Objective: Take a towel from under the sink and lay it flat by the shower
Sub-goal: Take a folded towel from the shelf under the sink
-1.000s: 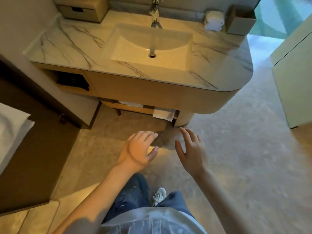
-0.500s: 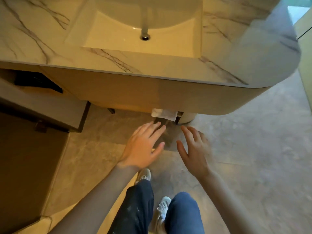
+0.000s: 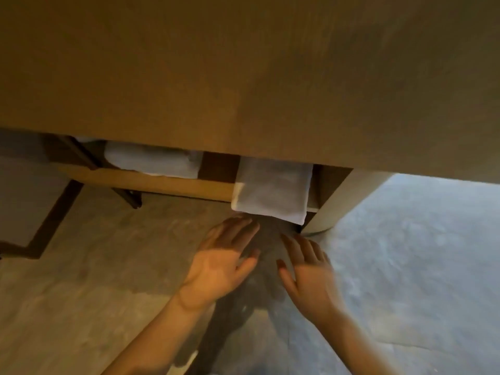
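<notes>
A white folded towel (image 3: 272,192) hangs over the front edge of the low wooden shelf (image 3: 162,182) under the sink cabinet. Further left on the same shelf lies a second white folded towel (image 3: 151,161), partly hidden by the cabinet front. My left hand (image 3: 224,262) is open, palm down, fingertips just below the hanging towel's lower left corner. Beside it, my right hand (image 3: 308,272) is open too, with spread fingers a little below the towel. Neither hand touches the towel.
The wooden cabinet front (image 3: 243,77) fills the upper half of the view and overhangs the shelf. A rounded pale support leg (image 3: 341,201) stands right of the hanging towel. Dark shelf brackets (image 3: 127,196) stand at the left. Grey stone floor (image 3: 405,266) lies below.
The view has dropped low and close to the cabinet, so the sink top is out of sight. Both hands have moved forward to just below the hanging towel.
</notes>
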The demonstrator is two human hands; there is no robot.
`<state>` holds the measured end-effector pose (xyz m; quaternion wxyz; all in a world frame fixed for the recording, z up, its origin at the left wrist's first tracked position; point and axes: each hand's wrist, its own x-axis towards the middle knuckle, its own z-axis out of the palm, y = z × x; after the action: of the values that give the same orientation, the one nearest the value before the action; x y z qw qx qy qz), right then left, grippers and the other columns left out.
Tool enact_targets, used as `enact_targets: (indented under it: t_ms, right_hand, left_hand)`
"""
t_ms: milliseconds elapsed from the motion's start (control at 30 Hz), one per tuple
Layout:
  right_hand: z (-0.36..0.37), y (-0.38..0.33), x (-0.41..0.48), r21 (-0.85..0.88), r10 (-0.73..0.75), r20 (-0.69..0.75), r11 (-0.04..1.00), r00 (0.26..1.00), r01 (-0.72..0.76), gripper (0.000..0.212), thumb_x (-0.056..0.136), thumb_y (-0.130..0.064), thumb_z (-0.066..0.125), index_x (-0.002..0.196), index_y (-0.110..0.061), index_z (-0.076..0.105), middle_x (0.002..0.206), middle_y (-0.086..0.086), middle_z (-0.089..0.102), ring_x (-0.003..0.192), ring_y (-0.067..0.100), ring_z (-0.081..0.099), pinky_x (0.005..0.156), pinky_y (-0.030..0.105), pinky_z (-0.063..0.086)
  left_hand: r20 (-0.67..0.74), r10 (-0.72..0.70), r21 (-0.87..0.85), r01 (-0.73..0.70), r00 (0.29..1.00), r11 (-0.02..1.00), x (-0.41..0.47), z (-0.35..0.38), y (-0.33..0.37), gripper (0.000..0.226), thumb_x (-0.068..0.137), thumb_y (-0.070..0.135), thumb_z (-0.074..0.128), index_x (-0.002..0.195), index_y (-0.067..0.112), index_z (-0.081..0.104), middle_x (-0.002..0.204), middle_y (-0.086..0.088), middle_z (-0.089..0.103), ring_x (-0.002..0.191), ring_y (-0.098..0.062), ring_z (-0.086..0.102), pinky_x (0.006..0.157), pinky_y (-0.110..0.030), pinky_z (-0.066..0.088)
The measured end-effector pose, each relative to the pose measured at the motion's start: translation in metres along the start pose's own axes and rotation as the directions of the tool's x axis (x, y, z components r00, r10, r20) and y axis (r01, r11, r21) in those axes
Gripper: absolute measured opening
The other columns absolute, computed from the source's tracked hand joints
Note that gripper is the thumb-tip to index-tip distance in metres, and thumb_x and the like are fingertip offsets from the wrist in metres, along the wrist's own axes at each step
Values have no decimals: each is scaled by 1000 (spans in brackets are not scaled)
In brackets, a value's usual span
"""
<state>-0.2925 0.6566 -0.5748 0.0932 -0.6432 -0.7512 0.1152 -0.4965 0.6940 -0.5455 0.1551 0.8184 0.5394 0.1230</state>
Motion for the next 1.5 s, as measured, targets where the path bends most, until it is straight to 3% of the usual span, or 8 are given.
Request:
enact_targets:
  t_ms: [200, 467, 600, 767, 867, 1000, 1200, 1500]
  right_hand:
    - [89, 23, 15, 116, 35, -84, 993, 996, -25, 52, 97, -55, 27, 141, -30, 35, 140, 0, 52, 123, 22, 53, 93, 34, 48]
    - [93, 41, 30, 154, -57, -262, 983, 963, 101, 50, 94, -51, 33, 140, -33, 33, 135, -1, 50, 116, 21, 53, 87, 31, 49]
    - [80, 51, 51, 307, 114, -364, 952, 924, 3, 55, 91, -64, 30, 142, -42, 31, 123, -6, 39, 96, 13, 50, 76, 25, 43]
    - [87, 74, 96, 572, 288, -179, 808, 941, -138, 49, 94, -65, 33, 141, -57, 19, 142, 0, 34, 112, 19, 44, 91, 32, 38]
    - [95, 82, 121, 693, 304, -87, 703, 949, -162, 49, 96, -54, 42, 141, -50, 23, 147, 0, 31, 122, 24, 41, 94, 33, 42]
    - [95, 85, 127, 858, 293, -34, 499, 956, -122, 47, 94, -38, 57, 134, -46, 34, 127, -11, 35, 112, 16, 43, 81, 33, 57]
    - [90, 82, 98, 889, 265, -40, 449, 963, -87, 46, 92, -24, 63, 131, -35, 42, 126, -15, 40, 107, 9, 48, 78, 17, 54]
    - [96, 78, 46, 927, 250, 36, 354, 967, -126, 48, 79, -40, 67, 120, -44, 43, 117, -14, 49, 89, -6, 58, 62, 7, 49]
  left_hand:
    - [-78, 7, -46, -11, 997, 999, 13, 87, -53, 52, 94, 47, 41, 138, 21, 54, 143, -1, 51, 132, -21, 45, 106, -39, 42]
    - [-251, 51, -83, -74, 967, 994, 29, 91, -67, 49, 91, 48, 41, 132, 24, 55, 132, 3, 56, 117, -16, 52, 92, -33, 50]
    - [-249, -114, -322, 29, 962, 946, 48, 85, -72, 46, 91, 48, 48, 135, 36, 47, 132, 7, 47, 118, -9, 45, 91, -21, 41]
    - [-58, -317, -502, 247, 947, 829, 83, 90, -85, 48, 92, 52, 53, 133, 60, 29, 130, 6, 38, 113, -21, 50, 91, -34, 48]
    - [26, -296, -528, 265, 955, 807, 103, 97, -89, 48, 96, 55, 44, 140, 56, 25, 150, 6, 35, 130, -24, 43, 95, -32, 39]
    - [43, -291, -742, 226, 956, 632, 111, 98, -86, 38, 100, 39, 48, 135, 46, 36, 135, 11, 40, 128, -22, 42, 96, -37, 47]
    - [66, -287, -866, 198, 956, 459, 80, 97, -73, 39, 98, 25, 55, 131, 39, 42, 137, 9, 35, 117, -16, 48, 80, -25, 55]
    - [147, -276, -890, 249, 950, 381, 33, 114, -74, 44, 90, 30, 65, 118, 55, 42, 125, 12, 41, 108, -21, 53, 65, -19, 55]
